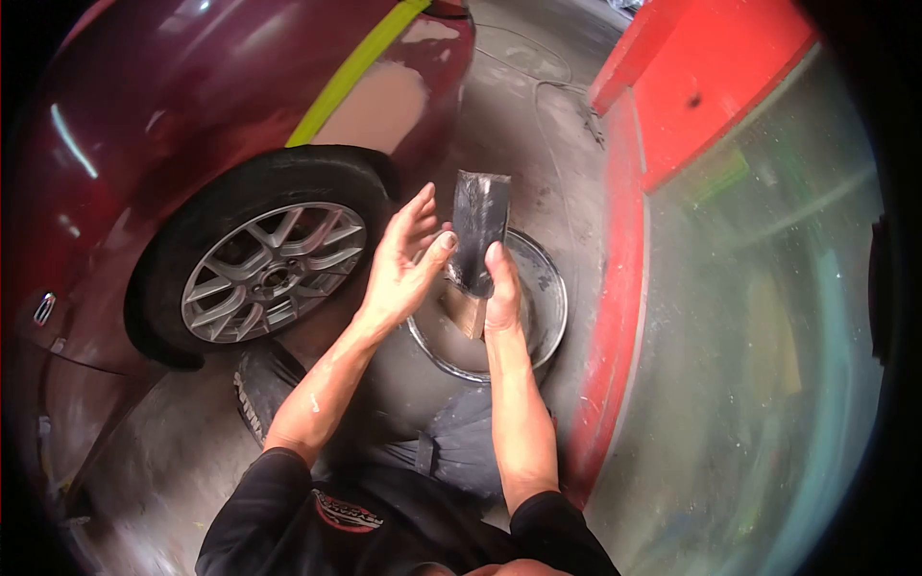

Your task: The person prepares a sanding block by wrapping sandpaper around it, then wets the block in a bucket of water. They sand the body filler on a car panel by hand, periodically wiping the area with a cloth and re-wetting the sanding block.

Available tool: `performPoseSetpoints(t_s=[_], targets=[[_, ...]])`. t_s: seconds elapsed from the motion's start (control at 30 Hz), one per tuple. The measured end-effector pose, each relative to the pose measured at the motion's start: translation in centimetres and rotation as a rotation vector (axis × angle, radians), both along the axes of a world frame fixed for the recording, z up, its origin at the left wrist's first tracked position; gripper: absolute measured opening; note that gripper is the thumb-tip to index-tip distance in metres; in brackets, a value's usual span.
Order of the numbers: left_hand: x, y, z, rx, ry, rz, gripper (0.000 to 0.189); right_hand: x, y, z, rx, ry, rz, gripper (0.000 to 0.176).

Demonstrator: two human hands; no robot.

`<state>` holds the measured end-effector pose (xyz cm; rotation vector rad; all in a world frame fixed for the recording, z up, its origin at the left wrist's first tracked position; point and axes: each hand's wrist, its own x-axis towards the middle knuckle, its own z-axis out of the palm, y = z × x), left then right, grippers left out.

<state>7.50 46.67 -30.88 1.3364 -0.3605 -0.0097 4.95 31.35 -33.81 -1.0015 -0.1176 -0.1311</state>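
At the left we have a maroon car [192, 120], its wheel [276, 276] close to our left arm, with yellow-green tape [351, 82] running down to the arch beside a pale patch [384, 108] of bare-looking filler or primer.

Next comes our left hand [405, 264], fingers loosely spread, holding nothing that we can see; its thumb comes up to the left long edge of a dark rectangular sheet [480, 221], though whether it touches we cannot tell.

The sheet, shiny and wet-looking, is held up over the far part of a round basin [549, 307]. It lies between our hands, to the right of the left one, with its long axis running away from us. Its far end points beyond the basin's far rim, leaning slightly right; its near end comes down toward the basin's middle, with a brown, ridged piece [467, 312] just below.

Our right hand [505, 288] is the nearer, gripping the sheet by its near right corner, thumb on the upper face, fingers hidden beneath.

Farther right, we see a red strip [619, 288] along the floor and a red panel [711, 91].
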Motion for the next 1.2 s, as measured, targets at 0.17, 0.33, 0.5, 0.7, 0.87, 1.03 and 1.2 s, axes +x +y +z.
performPoseSetpoints(t_s=[0.17, 0.33, 0.5, 0.7, 0.87, 1.03, 1.2], targets=[[1.4, -1.3, -1.8, -0.38, 0.087, -0.182, 0.086, 0.1, 3.1, -0.5, -0.858, -0.409, -0.404, 0.075], [1.3, 0.1, -2.3, -0.781, 0.288, -0.368, 0.094, -1.3, 3.3, 0.7, -1.19, -0.387, -0.304, 0.109], [1.7, 1.4, -1.5, -0.701, 0.266, -0.313, 0.103, -3.0, 4.0, 2.5, -1.196, -0.123, -0.049, 0.138], [2.3, 2.0, -1.4, -0.661, 0.148, -0.361, 0.108, -2.9, 4.0, 1.4, -1.167, -0.225, -0.069, 0.13], [2.5, 2.3, -1.8, -0.583, 0.192, -0.331, 0.116, -2.9, 4.1, 1.3, -1.154, -0.218, -0.049, 0.128], [2.7, 3.4, -2.3, -0.472, 0.159, -0.334, 0.127, -2.9, 4.0, 1.9, -1.15, -0.222, -0.008, 0.127], [2.5, 3.6, -2.4, -0.611, 0.243, -0.26, 0.119, -2.8, 4.2, 1.7, -1.178, -0.277, -0.075, 0.119]])
